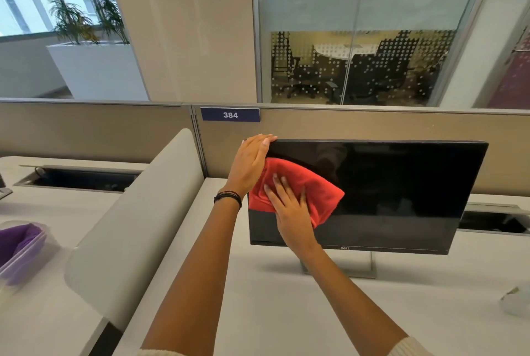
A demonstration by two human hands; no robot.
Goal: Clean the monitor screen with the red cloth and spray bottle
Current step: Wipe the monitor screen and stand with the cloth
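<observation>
A black monitor (pixel 401 195) stands on the white desk, its screen dark. The red cloth (pixel 318 192) lies flat against the left part of the screen. My right hand (pixel 289 212) presses on the cloth with fingers spread. My left hand (pixel 251 162) grips the monitor's upper left corner, fingers over the top edge. A pale object (pixel 516 299) at the right edge of the desk may be the spray bottle; it is blurred.
A curved white divider (pixel 137 212) separates this desk (pixel 272 307) from the left desk, where a clear tub (pixel 23 249) holds a purple cloth. A beige partition with the sign 384 (pixel 230 114) runs behind the monitor.
</observation>
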